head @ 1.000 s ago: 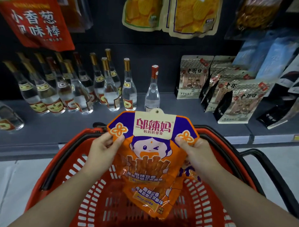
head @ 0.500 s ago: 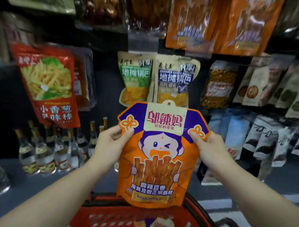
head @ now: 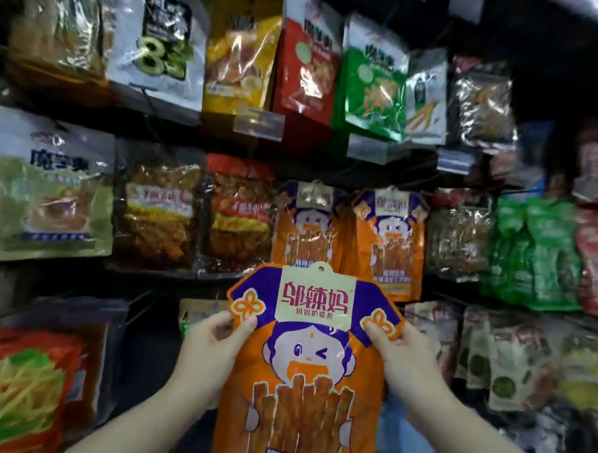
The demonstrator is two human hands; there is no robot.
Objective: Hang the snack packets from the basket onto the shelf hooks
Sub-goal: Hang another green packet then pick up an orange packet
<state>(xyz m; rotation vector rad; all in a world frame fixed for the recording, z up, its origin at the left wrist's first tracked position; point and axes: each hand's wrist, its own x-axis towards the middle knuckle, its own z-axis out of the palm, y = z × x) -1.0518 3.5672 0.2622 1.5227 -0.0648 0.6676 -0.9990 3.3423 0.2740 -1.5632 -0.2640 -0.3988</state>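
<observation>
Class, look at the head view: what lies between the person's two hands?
The orange snack packet: the left hand and right hand pinch its upper corners, as the head view shows.

Place: a shop, seen at its snack aisle.
Wall: dark display [head: 554, 83] filled with rows of hanging snack packets [head: 241, 59] (many brands and colours).
Stock: two identical orange packets [head: 389, 240] hang side by side.
Labels: clear price-tag holders [head: 259, 124] sit at the hook ends beneath the top row.
</observation>
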